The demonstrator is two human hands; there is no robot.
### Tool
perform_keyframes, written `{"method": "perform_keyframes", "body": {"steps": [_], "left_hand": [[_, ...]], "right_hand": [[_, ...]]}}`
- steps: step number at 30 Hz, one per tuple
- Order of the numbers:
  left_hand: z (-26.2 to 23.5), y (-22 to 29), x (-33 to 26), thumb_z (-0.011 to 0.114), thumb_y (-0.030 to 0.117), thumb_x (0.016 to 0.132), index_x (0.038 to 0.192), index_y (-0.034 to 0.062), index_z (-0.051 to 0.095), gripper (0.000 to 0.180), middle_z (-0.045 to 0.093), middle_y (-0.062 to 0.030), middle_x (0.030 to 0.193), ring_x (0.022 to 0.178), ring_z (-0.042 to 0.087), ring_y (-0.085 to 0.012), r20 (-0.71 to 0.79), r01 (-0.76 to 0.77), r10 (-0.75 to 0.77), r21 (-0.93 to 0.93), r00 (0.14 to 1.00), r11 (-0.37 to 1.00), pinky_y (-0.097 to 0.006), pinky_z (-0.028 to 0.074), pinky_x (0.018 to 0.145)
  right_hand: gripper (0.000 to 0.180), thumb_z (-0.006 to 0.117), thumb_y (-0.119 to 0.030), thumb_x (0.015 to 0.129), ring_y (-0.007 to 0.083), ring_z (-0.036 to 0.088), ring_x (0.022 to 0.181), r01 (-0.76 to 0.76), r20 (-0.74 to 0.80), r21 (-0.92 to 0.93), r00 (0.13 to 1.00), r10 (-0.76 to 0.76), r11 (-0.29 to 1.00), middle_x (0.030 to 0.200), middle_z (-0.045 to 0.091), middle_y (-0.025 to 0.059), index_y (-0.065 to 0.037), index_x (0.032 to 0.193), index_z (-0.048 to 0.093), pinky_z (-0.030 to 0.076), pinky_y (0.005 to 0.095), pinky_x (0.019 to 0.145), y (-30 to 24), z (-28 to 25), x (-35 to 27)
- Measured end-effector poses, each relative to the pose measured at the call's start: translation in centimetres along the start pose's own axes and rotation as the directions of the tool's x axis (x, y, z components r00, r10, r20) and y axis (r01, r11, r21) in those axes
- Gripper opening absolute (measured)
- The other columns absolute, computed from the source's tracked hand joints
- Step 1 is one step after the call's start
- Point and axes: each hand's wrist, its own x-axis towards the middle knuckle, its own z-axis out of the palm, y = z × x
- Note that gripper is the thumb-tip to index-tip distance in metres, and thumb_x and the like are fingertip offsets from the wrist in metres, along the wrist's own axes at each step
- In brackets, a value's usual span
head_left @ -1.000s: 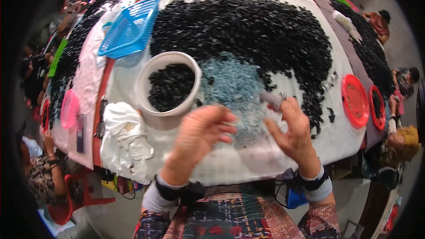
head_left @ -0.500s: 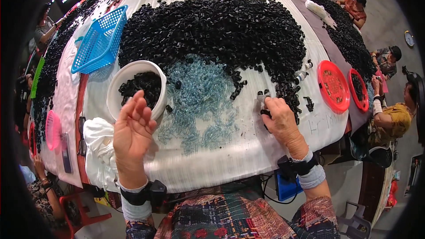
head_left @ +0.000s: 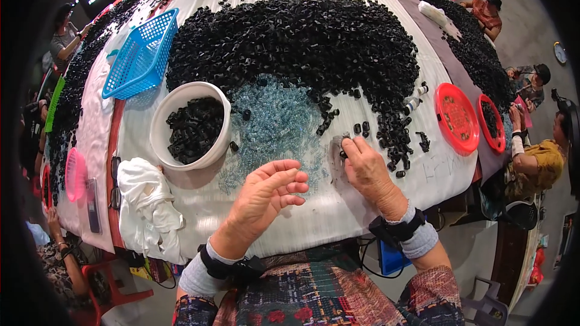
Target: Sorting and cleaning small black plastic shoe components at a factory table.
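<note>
Beside the clear pieces (head_left: 275, 130), the right hand's (head_left: 365, 166) grip pinches a black piece (head_left: 342, 154).

Worktop (head_left: 374, 217): large heap of small parts (head_left: 302, 42) across the middle. Clear beads (head_left: 275, 130) lie on the near side of the heap. Bowl (head_left: 160, 139) left of the beads, holding parts. Basket (head_left: 142, 54) behind the bowl. Cloth (head_left: 145, 196) at the near-left edge. Two trays (head_left: 457, 118) at the right edge.
</note>
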Motion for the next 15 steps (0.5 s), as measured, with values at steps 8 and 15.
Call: {"method": "perform_keyframes", "body": {"steps": [8,15], "left_hand": [[1.1,-2.1,0.7,0.062,0.006,0.089,0.113,-0.0003,0.053,0.027,0.063,-0.0114,0.102,0.089,0.063,-0.0185,-0.028,0.016,-0.012,0.113,1.000,0.994,-0.030,0.054,0.074],[-0.6,-0.7,0.6,0.063,0.008,0.089,0.110,0.0017,0.053,0.025,0.063,-0.0099,0.098,0.086,0.063,-0.0174,-0.066,-0.101,0.102,0.025,0.993,0.995,-0.031,0.053,0.071]], "right_hand": [[0.039,0.057,0.005,0.073,0.0343,0.057,0.080,-0.104,-0.032,0.361,0.992,0.123,0.927,0.085,0.053,0.0158,0.001,0.110,0.047,0.049,0.0427,0.066,-3.5,-0.9,0.2],[0.033,0.054,0.007,0.074,0.0341,0.059,0.087,-0.135,-0.054,0.336,0.985,0.162,0.932,0.090,0.059,0.0174,0.001,0.106,0.051,0.049,0.0421,0.072,-2.4,-1.0,-0.1]]}}
